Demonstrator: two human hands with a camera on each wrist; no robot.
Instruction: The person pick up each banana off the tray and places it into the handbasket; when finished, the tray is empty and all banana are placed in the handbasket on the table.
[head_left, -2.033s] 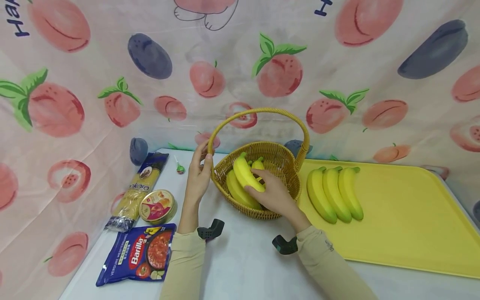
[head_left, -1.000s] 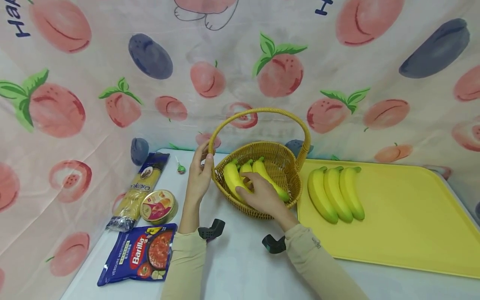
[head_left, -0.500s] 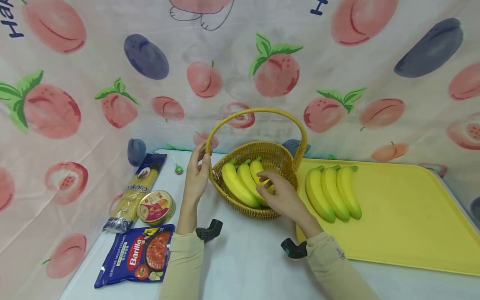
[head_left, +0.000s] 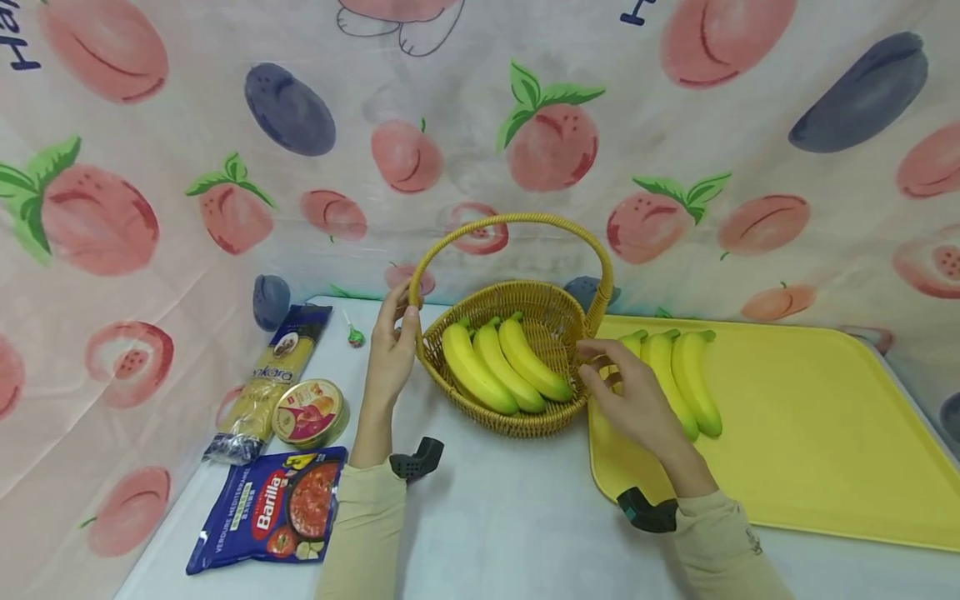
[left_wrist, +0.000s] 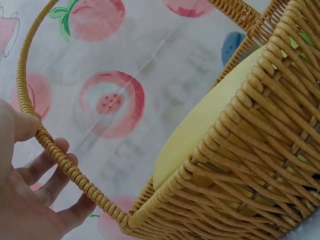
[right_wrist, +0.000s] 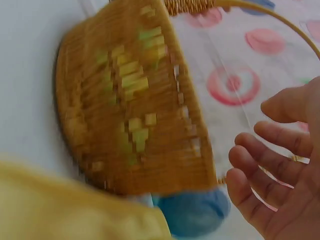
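A wicker basket (head_left: 517, 427) with a tall arched handle (head_left: 514, 218) stands at the middle of the table. Three bananas (head_left: 480, 371) lie side by side in it, stems toward the back. My left hand (head_left: 392, 354) holds the left foot of the handle, thumb on one side and fingers on the other, as the left wrist view shows. Beyond the basket's right rim, my right hand (head_left: 633, 398) hovers with loosely bent fingers and nothing in them. It partly hides the three bananas (head_left: 697, 383) on the yellow tray (head_left: 810, 442).
On the left lie a pasta packet (head_left: 273, 375), a round tin (head_left: 307, 414), a blue Barilla pouch (head_left: 270, 510) and a lollipop (head_left: 355, 335). A fruit-print cloth (head_left: 465, 100) hangs behind the table.
My right hand set a banana down at the basket's left side, let go, and moved right over the tray's edge. The basket bananas now lie in a neat row. My left hand stayed on the handle.
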